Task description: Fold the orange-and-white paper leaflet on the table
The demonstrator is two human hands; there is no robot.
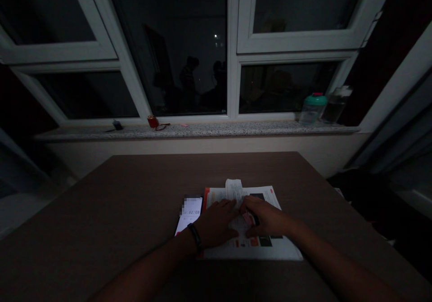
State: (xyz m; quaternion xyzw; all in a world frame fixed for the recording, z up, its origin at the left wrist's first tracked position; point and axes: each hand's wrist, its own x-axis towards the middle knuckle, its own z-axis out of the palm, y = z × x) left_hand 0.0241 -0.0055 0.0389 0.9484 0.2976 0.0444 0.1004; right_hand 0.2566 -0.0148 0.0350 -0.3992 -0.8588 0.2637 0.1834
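Observation:
A printed magazine or book [285, 249] with an orange-red left edge lies on the table. My left hand [218, 223], a dark band on its wrist, rests flat with fingers stretched over the left part of the page. Beneath its fingertips a narrow printed paper strip [234, 187] sticks out past the top edge. Close beside it, my right hand [268, 217] is closed around a small pink object [248, 218] with a dark part, held against the page; its exact kind is unclear in the dim light. A lit phone [189, 216] showing a timer lies left of the book.
The brown table [135, 203] reaches toward a speckled stone windowsill [209, 130]. On the sill stand a teal-lidded bottle [313, 108], another clear bottle [335, 105], a small red container [153, 121] and a small dark bottle [117, 124]. Dark window panes reflect people.

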